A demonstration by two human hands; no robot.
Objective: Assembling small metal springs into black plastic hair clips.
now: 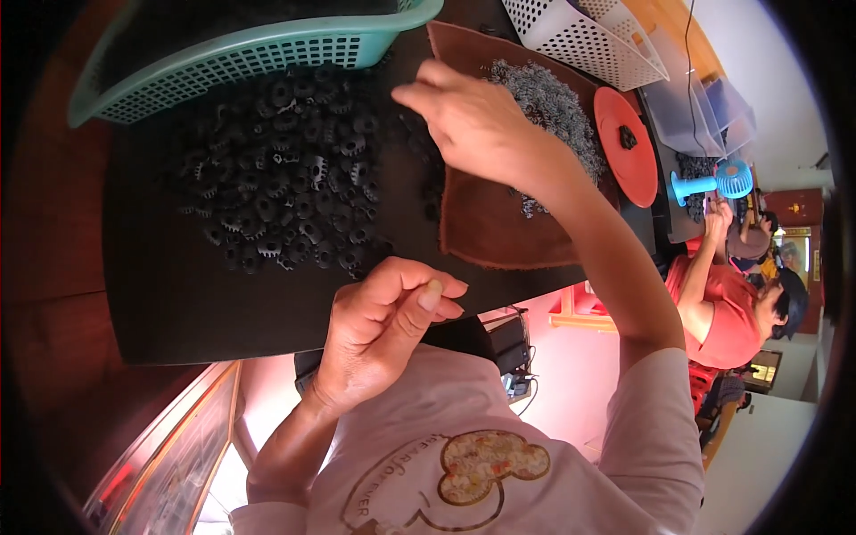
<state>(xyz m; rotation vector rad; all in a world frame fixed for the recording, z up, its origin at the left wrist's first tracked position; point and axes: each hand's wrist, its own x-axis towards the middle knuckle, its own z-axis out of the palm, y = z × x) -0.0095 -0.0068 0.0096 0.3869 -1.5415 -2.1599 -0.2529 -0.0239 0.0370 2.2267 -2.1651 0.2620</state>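
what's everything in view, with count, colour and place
table: 1, dark, under the piles
slotted basket: 1, teal, far left
toothed plastic parts: many, black, heaped below slotted basket
cloth: 1, brown, table's right half
small metal pieces: many, silver, on cloth
plate: 1, red, right of metal pieces
small parts: count unclear, black, on plate
perforated basket: 1, white, beyond cloth
handheld fan: 1, blue, right of plate
co-worker: 1, red shirt, at right
rest of background: too small to tell
left hand: 1, bare, at table's near edge
right hand: 1, bare, over cloth's left part
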